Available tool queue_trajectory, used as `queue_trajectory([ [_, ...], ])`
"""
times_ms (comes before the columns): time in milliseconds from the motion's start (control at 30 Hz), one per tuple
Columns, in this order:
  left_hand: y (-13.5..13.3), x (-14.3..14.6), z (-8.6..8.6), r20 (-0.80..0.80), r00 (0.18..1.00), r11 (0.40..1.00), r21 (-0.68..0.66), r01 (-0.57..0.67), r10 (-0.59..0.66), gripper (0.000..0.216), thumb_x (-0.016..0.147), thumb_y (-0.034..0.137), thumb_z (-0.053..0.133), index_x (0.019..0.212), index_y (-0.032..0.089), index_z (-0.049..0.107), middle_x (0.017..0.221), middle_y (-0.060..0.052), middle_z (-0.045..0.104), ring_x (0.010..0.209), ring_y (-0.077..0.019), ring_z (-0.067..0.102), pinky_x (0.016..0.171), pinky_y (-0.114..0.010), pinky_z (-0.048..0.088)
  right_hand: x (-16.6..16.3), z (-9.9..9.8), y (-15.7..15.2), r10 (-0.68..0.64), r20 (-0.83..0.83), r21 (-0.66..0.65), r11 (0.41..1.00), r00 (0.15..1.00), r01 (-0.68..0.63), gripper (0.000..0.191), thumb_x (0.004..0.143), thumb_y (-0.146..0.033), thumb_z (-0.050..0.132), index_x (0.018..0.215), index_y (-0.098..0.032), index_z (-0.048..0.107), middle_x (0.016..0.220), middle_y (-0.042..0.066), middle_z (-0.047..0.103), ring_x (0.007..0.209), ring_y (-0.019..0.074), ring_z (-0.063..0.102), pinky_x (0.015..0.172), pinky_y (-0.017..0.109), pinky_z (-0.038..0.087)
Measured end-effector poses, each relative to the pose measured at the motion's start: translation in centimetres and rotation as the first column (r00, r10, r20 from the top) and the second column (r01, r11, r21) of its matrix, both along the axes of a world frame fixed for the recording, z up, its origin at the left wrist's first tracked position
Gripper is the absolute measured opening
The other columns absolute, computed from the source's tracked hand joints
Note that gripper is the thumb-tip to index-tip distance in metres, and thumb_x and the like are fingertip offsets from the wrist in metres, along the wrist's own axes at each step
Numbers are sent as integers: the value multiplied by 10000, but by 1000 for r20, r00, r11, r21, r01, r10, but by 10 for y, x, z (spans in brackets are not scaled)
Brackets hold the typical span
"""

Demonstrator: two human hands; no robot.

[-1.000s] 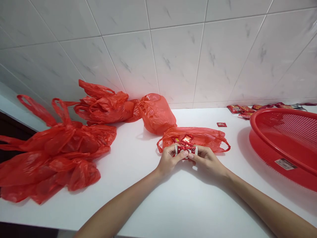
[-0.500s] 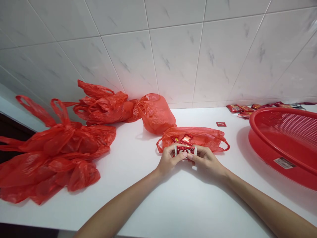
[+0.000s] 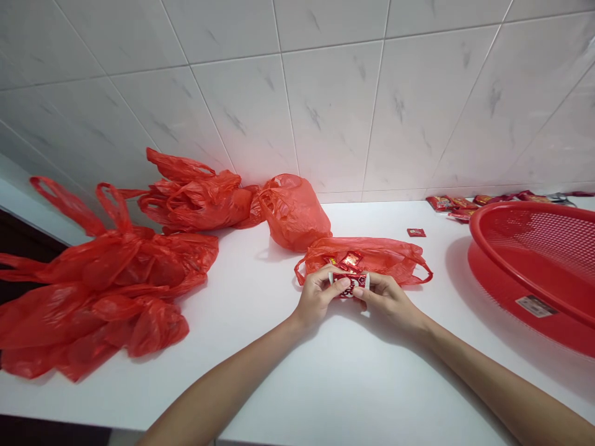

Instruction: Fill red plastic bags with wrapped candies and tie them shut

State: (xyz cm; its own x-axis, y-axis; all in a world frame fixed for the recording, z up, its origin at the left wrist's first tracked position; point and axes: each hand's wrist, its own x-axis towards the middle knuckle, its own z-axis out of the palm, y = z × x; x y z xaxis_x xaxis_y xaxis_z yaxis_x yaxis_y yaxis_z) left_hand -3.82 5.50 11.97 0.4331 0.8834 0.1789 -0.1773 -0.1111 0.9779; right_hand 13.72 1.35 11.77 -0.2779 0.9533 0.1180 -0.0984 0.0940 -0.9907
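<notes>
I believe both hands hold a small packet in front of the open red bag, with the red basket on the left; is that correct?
Not quite: the head view shows the red basket on the right. The left hand and right hand hold the packet in front of the open red bag.

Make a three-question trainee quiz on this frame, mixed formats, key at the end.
1. True or false: only the right hand holds the red-and-white packet.

2. In the picture, where on the white counter does the lone small packet lie relative to the red basket?
A) right of it
B) inside it
C) left of it

3. Fill in: just beyond the hands, shiny packets show in an open red ____.

Key
1. False; the left hand holds it too.
2. C
3. plastic bag
</notes>
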Motion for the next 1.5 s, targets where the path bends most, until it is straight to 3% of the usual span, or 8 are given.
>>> queue_trajectory([
  [267,5,-3,-7,-176,976,971,221,-92,132,363,867,311,668,1210,194,640,1119,-82,722,1043,-228,675,926,-366,538,13,6,6,-249,197,192,958,948,212,341,918,-515,628,917,-184,710,879,62,720,884,250,658,808,367,516],
  [467,11,-6,-15,-443,810,857,497,-135,385,299,908,238,571,1202,198,608,1173,-84,701,1130,-236,647,1018,-435,502,40,-12,22,-606,492,420,794,625,439,419,933,-469,532,1220,-178,625,1277,168,673,1200,357,606,976,527,493],
  [700,19,-10,-29,-547,692,785,617,-46,471,461,877,186,550,1336,200,519,1335,-126,616,1286,-280,561,1107,-496,437,37,-21,23,-567,590,565,798,575,207,377,959,-355,502,1287,-226,636,1313,130,659,1231,332,592,1015,544,490],
  [833,21,-11,-32,-615,624,806,591,-39,482,702,793,171,602,1465,160,398,1431,-180,524,1385,-337,469,1146,-555,385,34,-28,21,-513,672,575,816,534,61,361,970,-325,500,1264,-231,687,1402,150,598,1294,354,561,1038,564,483],
  [967,20,-11,-27,-658,601,836,548,-31,454,860,738,153,625,1537,147,308,1517,-195,442,1456,-353,378,1175,-570,346,34,-29,21,-524,726,548,832,446,85,351,978,-312,481,1235,-220,701,1355,152,627,1223,351,613,957,529,543],
  [1133,18,-11,-17,-758,525,861,501,88,387,625,780,146,594,1403,176,558,1530,-169,461,1399,-343,450,1180,-560,339,31,-24,20,-577,743,562,813,339,153,323,993,-320,449,1149,-202,706,1147,140,691,1032,320,680,741,432,592],
  [1300,17,-11,-14,-787,469,847,513,137,401,423,834,141,543,1212,221,717,1501,-130,507,1365,-338,479,1177,-584,316,29,-27,19,-621,671,658,750,405,59,287,987,-280,472,1156,-217,695,1223,138,667,1099,312,650,870,469,577],
  [1500,22,-13,-19,-737,509,807,576,129,445,311,885,172,526,1085,227,758,1369,-119,600,1315,-309,521,1139,-575,363,18,-25,14,-543,620,727,669,567,-154,315,989,-185,456,1206,-210,682,1329,153,642,1213,312,598,984,524,531],
])
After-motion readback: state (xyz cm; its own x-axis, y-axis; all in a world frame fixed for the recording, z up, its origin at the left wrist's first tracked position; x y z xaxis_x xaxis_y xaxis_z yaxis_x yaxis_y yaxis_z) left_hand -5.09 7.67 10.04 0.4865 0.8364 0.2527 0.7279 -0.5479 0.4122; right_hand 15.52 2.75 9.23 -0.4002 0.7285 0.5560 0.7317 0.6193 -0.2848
